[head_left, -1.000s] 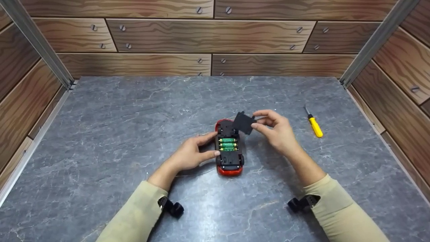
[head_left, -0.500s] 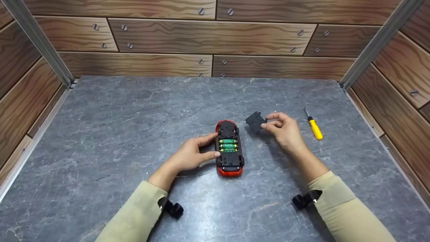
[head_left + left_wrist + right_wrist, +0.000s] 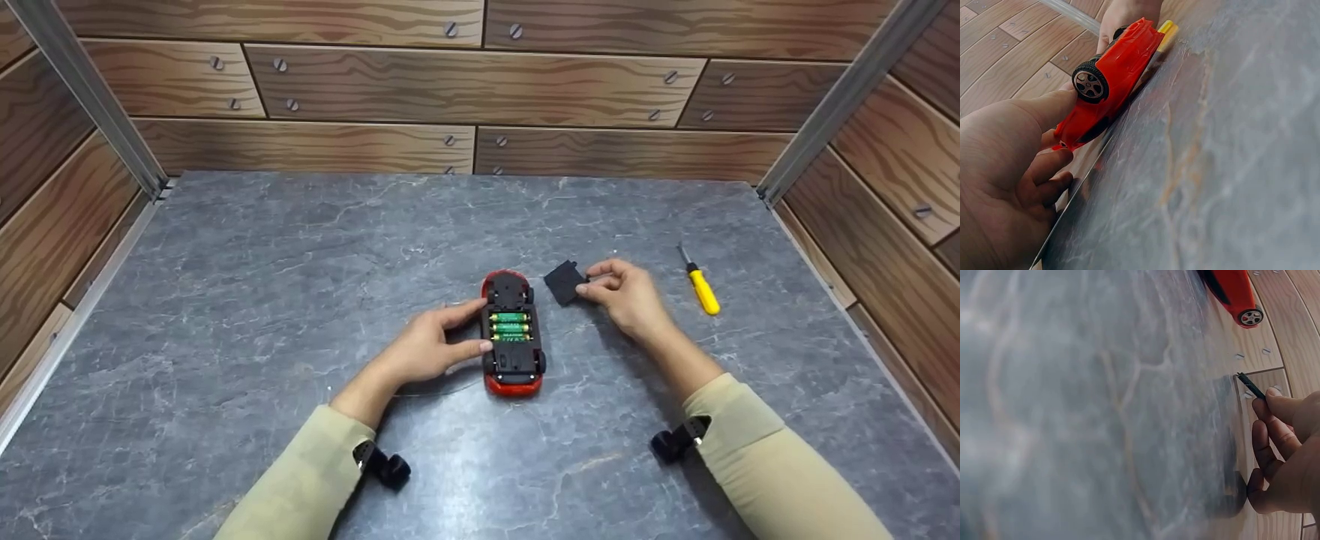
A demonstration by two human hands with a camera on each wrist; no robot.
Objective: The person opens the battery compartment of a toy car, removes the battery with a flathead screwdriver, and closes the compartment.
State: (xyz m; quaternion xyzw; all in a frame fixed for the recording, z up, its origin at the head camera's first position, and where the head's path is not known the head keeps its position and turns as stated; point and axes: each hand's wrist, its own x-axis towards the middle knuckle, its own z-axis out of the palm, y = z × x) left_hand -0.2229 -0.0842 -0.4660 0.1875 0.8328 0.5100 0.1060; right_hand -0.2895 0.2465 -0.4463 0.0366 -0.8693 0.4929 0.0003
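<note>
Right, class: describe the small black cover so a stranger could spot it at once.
On the grey table, find the upturned red toy car. Just right of its far end, the right hand pinches the black cover: flat and dark, unlike the yellow screwdriver further right.

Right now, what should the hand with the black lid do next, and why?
Probably let go: the right hand pinches the black lid low at the table, beside the toy car, whose batteries lie bare.
</note>
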